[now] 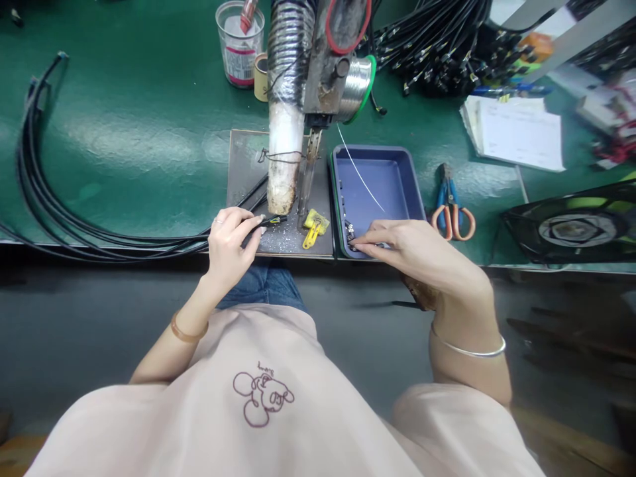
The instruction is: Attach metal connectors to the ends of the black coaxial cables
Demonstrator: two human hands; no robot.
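Note:
My left hand (pixel 232 240) pinches the end of a black cable (pixel 256 223), whose stripped tip shows thin coloured wires, just below the fume hose mouth. More black cables (pixel 99 228) run away from it to the left. My right hand (pixel 397 244) reaches into the near left corner of a blue plastic tray (pixel 417 182), fingers closed together at some small metal parts (pixel 349 232). Whether a part is between those fingertips I cannot make out. Between the hands, a yellow clip-like piece (pixel 313 228) lies on the grey work mat (pixel 246 159).
A white-ended fume hose (pixel 285 152) and a soldering stand with a solder wire spool (pixel 355 89) hang over the mat. Blue-and-orange pliers (pixel 451 205), papers (pixel 521 136) and a black fan (pixel 571 225) lie to the right. A plastic cup (pixel 242 56) stands behind.

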